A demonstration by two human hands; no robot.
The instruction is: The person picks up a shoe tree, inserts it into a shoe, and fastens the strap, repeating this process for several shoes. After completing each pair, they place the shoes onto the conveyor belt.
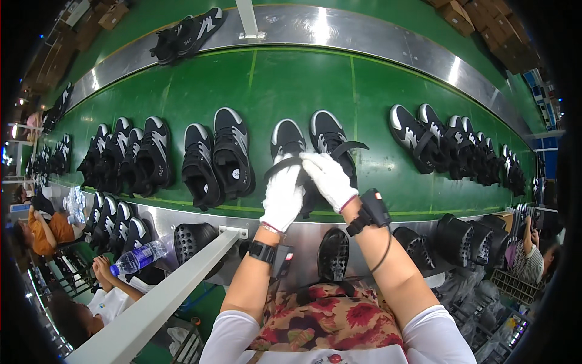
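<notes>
Work surface: long green tabletop (388, 79) edged in metal, running left and right beyond the fingers; cartons (458, 17) stacked well past it.
Shoe in hand: black sports shoe with pale grey toe rim (287, 134), toe just beyond the left fingers, heel partly hidden under the gloves.
Its strap: flat black band (277, 168), bowed across the left fingertips, inner end meeting the right ones.
Left hand: white knit glove (284, 193), fingers bent and pointing away from the body, in contact with the strap; whether they pinch it I cannot tell.
Right hand: white knit glove (330, 181), fingers gathered, tips at the strap's inner end; closure hidden from where I stand.
Mate: matching black shoe (327, 127), just beyond the right fingers, its loose black strap (353, 146) jutting out to their right.
Nearest pair: black-and-grey shoes (231, 136), left of the left fingers.
Further rows: similar shoes (156, 145) farther left; another group (418, 134) well right of the right fingers.
Body side: black moulded piece with openings (333, 255), between fingers and floral apron (330, 318); clear bottle with blue cap (139, 257), lower left of the left fingers.
</notes>
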